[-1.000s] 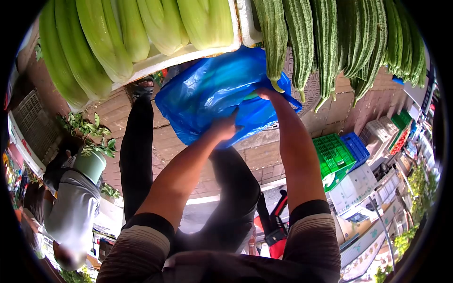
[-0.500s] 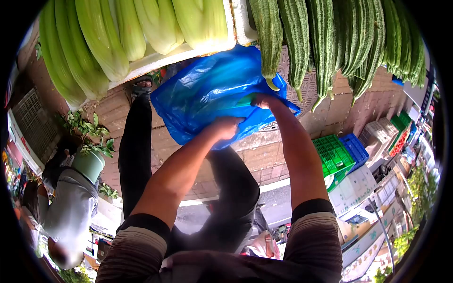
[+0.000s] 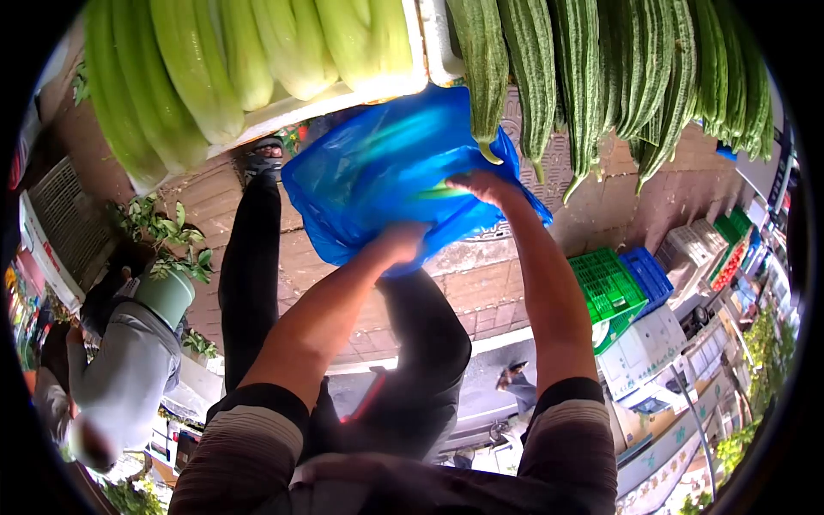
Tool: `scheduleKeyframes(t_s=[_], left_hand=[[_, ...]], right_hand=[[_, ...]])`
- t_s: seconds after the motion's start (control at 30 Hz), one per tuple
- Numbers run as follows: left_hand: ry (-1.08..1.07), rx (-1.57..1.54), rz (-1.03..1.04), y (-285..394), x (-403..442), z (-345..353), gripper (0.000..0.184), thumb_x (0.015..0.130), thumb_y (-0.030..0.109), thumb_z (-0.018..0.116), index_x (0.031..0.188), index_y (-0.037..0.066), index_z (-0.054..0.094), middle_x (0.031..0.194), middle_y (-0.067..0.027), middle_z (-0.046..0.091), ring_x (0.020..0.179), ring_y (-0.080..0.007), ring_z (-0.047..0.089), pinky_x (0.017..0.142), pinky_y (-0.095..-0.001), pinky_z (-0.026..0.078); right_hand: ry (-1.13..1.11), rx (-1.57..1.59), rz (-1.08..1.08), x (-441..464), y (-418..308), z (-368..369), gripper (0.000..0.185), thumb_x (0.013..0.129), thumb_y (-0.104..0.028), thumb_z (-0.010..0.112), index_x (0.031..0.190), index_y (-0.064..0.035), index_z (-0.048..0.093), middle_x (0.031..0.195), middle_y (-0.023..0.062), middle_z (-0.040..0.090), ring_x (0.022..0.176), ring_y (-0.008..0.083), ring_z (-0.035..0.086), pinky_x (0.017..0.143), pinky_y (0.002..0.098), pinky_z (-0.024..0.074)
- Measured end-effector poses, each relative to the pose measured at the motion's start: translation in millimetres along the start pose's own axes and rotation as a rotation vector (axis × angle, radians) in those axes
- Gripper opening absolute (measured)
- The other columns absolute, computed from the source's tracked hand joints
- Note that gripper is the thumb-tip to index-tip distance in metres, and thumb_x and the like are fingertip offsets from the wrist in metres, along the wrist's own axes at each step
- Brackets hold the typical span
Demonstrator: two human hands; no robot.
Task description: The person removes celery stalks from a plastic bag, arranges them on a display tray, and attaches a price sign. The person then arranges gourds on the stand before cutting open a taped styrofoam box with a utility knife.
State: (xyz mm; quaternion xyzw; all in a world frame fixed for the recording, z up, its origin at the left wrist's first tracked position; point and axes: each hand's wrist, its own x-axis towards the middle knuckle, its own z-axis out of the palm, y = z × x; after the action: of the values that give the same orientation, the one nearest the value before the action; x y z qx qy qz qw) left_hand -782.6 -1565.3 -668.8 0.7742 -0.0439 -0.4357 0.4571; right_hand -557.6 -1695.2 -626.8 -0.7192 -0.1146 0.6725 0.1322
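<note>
So my striped dark sleeves (image 3: 245,451) are closest, then my black-trousered legs (image 3: 251,283), with both hands out at a crinkly blue plastic bag (image 3: 343,193) just past my knee. My left hand (image 3: 400,242) is at the bag's near edge. Half a second ago a finger was sticking out clearly; now the hand's a blur with its fingertips hidden, so I honestly can't tell how tight that grip is. My right hand (image 3: 477,186) is at the bag's right side, fingers bent beside a light-green streak; can't tell if that grip has closed on anything. More green shows blurrily through the plastic than before.

Just beyond hang long dark-green ridged gourds (image 3: 577,94), the leftmost one's tip overlapping the bag from my angle, and chunky pale-green stalks (image 3: 193,69) at a white foam box (image 3: 296,110). Further right sit a bright green plastic crate (image 3: 608,285) and a blue one. Out on the road, a dark shoe (image 3: 512,375) has popped into view.
</note>
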Motion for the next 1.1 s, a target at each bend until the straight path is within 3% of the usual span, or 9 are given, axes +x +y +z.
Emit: scheduleKeyframes(t_s=[0.07, 0.13, 0.37, 0.5, 0.6, 0.73, 0.9, 1.0, 1.1], left_hand=[[0.059, -0.028, -0.060, -10, -13, 6, 0.054, 0.091, 0.026, 0.060, 0.144, 0.017, 0.050, 0.111, -0.0226, 0.068, 0.098, -0.0369, 0.068, 0.084, -0.0487, 0.052], [0.205, -0.112, -0.021, 0, -35, -4, 0.057, 0.091, 0.030, 0.062, 0.142, 0.012, 0.049, 0.108, -0.0253, 0.068, 0.097, -0.0401, 0.067, 0.086, -0.0505, 0.052], [0.051, 0.050, -0.099, 55, -111, -28, 0.040, 0.095, 0.038, 0.059, 0.116, 0.005, 0.062, 0.102, -0.0221, 0.069, 0.091, -0.0408, 0.067, 0.077, -0.0513, 0.052], [0.202, -0.041, -0.036, 98, -149, -49, 0.044, 0.094, 0.040, 0.059, 0.121, 0.005, 0.062, 0.101, -0.0228, 0.068, 0.092, -0.0414, 0.066, 0.080, -0.0510, 0.052], [0.295, -0.113, 0.014, 119, -177, -69, 0.043, 0.090, 0.031, 0.065, 0.123, 0.004, 0.063, 0.094, -0.0245, 0.068, 0.087, -0.0392, 0.068, 0.078, -0.0492, 0.052], [0.266, -0.191, 0.007, 117, -225, -101, 0.046, 0.089, 0.031, 0.066, 0.125, 0.002, 0.061, 0.103, -0.0246, 0.068, 0.095, -0.0390, 0.067, 0.082, -0.0466, 0.052], [0.445, -0.317, -0.007, 83, -315, -184, 0.043, 0.091, 0.033, 0.065, 0.121, 0.003, 0.065, 0.109, -0.0207, 0.070, 0.103, -0.0330, 0.067, 0.090, -0.0400, 0.051], [0.581, -0.482, -0.143, 64, -364, -261, 0.040, 0.095, 0.031, 0.064, 0.124, 0.004, 0.065, 0.111, -0.0163, 0.070, 0.102, -0.0234, 0.067, 0.092, -0.0354, 0.051], [0.827, -0.753, -0.029, 46, -390, -310, 0.043, 0.099, 0.031, 0.062, 0.128, 0.001, 0.062, 0.118, -0.0099, 0.068, 0.109, -0.0186, 0.062, 0.096, -0.0328, 0.048]], right_hand=[[0.290, -0.046, -0.037, -51, -34, 11, 0.055, 0.080, -0.050, 0.073, 0.109, -0.0035, 0.070, 0.101, 0.0177, 0.071, 0.091, 0.0350, 0.068, 0.082, 0.0441, 0.0520], [0.437, -0.193, -0.182, -65, -23, 32, 0.057, 0.078, -0.056, 0.072, 0.096, -0.0016, 0.066, 0.095, 0.0235, 0.069, 0.091, 0.0421, 0.066, 0.081, 0.0497, 0.0515], [0.730, -0.258, -0.076, -203, -53, 79, 0.048, 0.075, -0.048, 0.076, 0.099, -0.0078, 0.066, 0.091, 0.0189, 0.068, 0.084, 0.0415, 0.066, 0.074, 0.0519, 0.0516], [0.784, -0.179, -0.013, -291, -56, 84, 0.044, 0.075, -0.045, 0.078, 0.097, -0.0067, 0.071, 0.088, 0.0205, 0.070, 0.082, 0.0410, 0.067, 0.072, 0.0490, 0.0523], [0.855, 0.086, 0.036, -359, -44, 99, 0.040, 0.077, -0.032, 0.076, 0.101, -0.0006, 0.071, 0.087, 0.0218, 0.071, 0.078, 0.0352, 0.070, 0.074, 0.0431, 0.0534], [0.787, 0.447, 0.178, -433, -30, 124, 0.042, 0.079, -0.020, 0.071, 0.111, 0.0070, 0.067, 0.093, 0.0100, 0.068, 0.082, 0.0175, 0.061, 0.076, 0.0327, 0.0498], [0.719, 1.124, -0.129, -438, -73, 155, 0.085, 0.064, -0.061, 0.089, 0.110, 0.0081, 0.066, 0.090, 0.0047, 0.064, 0.080, 0.0152, 0.060, 0.074, 0.0312, 0.0488], [0.689, 1.031, -0.244, -388, -163, 143, 0.086, 0.070, -0.067, 0.080, 0.111, 0.0067, 0.065, 0.091, 0.0049, 0.063, 0.081, 0.0149, 0.058, 0.071, 0.0311, 0.0464], [0.620, 1.106, -0.366, -296, -250, 141, 0.081, 0.079, -0.063, 0.072, 0.118, 0.0070, 0.062, 0.095, 0.0068, 0.064, 0.082, 0.0164, 0.059, 0.069, 0.0301, 0.0470]])
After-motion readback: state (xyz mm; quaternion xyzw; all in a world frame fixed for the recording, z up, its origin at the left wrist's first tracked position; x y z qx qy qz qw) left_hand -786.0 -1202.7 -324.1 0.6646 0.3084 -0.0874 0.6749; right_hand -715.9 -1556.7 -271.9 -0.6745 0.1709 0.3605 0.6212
